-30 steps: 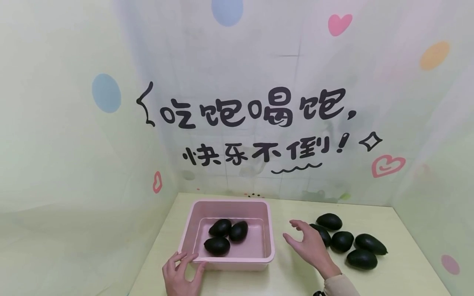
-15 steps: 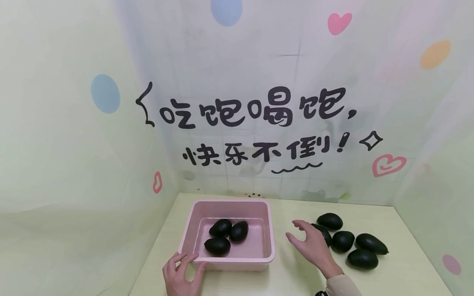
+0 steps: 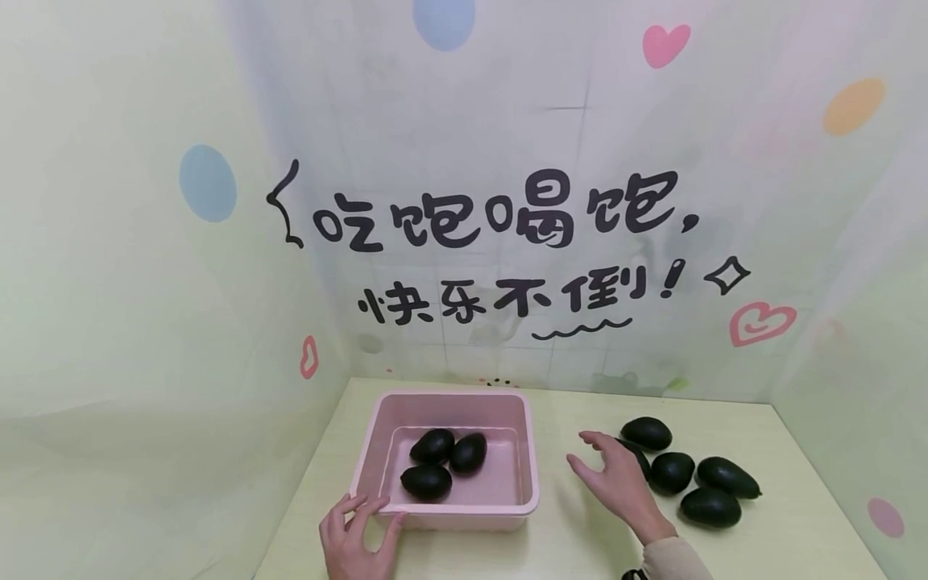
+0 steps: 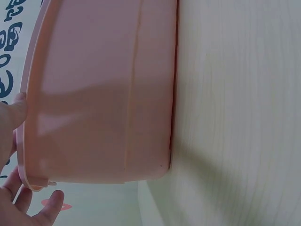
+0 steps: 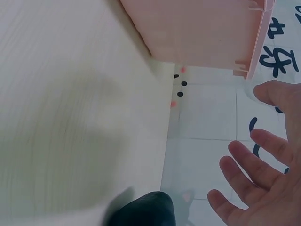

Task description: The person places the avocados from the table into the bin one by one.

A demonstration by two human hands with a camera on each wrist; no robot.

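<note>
In the head view, my left hand (image 3: 355,536) rests on the near left corner of a pink plastic bin (image 3: 457,511). Its thumb lies against the front outside, and its fingers are spread over the rim. Three dark avocados (image 3: 426,482) lie inside the bin. My right hand (image 3: 616,487) hovers over the table right of the bin, fingers spread, holding nothing. It partly covers one avocado (image 3: 635,457) at the left of a loose group. The right wrist view shows a dark rounded avocado (image 5: 143,210) below that hand, apart from its fingers.
Beside the right hand, more avocados (image 3: 672,472) lie on the pale wooden table (image 3: 565,548), some touching. Fabric walls (image 3: 507,121) with printed black characters and coloured shapes close off the back and both sides.
My right hand has drifted slightly to the right, still holding nothing. The left hand, bin and avocados have stayed in place.
</note>
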